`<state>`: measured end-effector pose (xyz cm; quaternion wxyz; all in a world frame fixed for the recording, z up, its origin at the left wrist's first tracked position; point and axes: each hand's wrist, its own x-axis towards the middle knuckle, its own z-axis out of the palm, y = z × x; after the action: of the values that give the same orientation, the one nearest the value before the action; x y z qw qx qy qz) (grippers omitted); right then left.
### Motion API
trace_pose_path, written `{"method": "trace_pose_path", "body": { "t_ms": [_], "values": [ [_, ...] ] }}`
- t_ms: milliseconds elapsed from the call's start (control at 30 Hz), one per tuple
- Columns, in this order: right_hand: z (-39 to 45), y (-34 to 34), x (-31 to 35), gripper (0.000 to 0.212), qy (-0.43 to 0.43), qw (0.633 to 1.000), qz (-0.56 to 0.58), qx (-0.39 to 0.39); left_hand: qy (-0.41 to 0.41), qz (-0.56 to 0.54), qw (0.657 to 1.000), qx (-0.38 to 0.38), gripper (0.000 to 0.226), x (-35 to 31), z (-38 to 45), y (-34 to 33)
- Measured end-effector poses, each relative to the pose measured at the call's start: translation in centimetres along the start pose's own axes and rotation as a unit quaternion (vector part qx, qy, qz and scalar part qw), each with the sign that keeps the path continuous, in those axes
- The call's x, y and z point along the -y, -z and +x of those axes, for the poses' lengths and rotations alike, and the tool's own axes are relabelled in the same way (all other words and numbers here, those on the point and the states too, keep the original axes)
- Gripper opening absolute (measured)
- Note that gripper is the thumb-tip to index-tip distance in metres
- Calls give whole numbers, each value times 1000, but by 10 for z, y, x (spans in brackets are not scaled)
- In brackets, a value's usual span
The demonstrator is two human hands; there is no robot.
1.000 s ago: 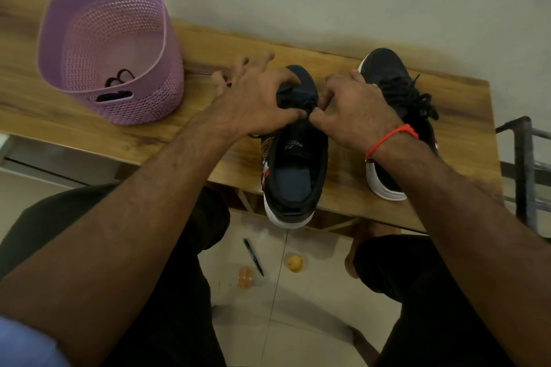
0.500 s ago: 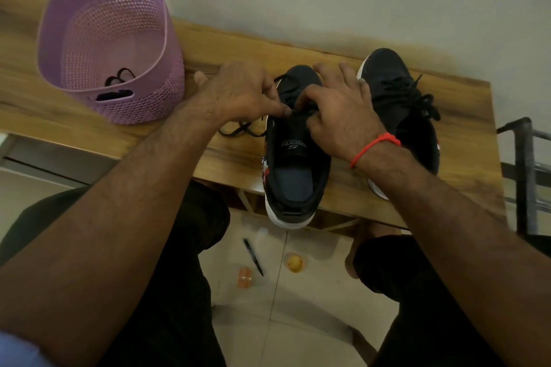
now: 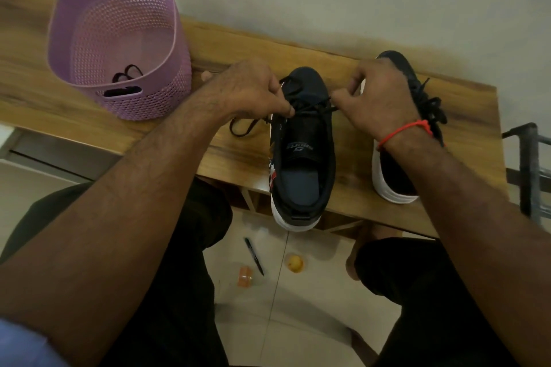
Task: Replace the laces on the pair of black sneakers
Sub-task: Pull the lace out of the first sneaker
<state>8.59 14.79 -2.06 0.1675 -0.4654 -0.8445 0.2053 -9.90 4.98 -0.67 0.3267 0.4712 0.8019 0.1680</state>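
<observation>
Left hand [image 3: 250, 89] and right hand [image 3: 378, 98] apart, each pinching thin black lace [image 3: 313, 109] taut across matte sneaker [image 3: 304, 152] between them; woodgrain surface [image 3: 226, 152] beneath; perforated purple basket [image 3: 119, 39] beyond left hand.

Left hand [image 3: 253, 89] and right hand [image 3: 378, 98] pinch lace [image 3: 313, 109] over sneaker [image 3: 304, 158]

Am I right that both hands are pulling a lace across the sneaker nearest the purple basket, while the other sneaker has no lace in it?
Not quite: the head view shows the other sneaker already laced in black. The left hand and right hand do pinch the lace across the near sneaker.
</observation>
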Motion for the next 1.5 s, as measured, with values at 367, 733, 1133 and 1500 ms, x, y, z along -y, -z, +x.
{"method": "trace_pose_path", "body": {
  "t_ms": [367,733,1133,1500],
  "values": [
    [-22,-18,23,18,132,973,-144,127,-9,-23,1000,13,17,4,4,1],
    [-4,9,1,24,81,992,-91,-25,-11,-12,1000,12,14,6,4,1],
    [6,19,-3,14,16,996,4,-90,-22,-1,1000,17,16,8,5,1],
    [-21,-13,21,18,143,974,-160,74,-12,15,999,25,19,5,1,3]
  ]
}}
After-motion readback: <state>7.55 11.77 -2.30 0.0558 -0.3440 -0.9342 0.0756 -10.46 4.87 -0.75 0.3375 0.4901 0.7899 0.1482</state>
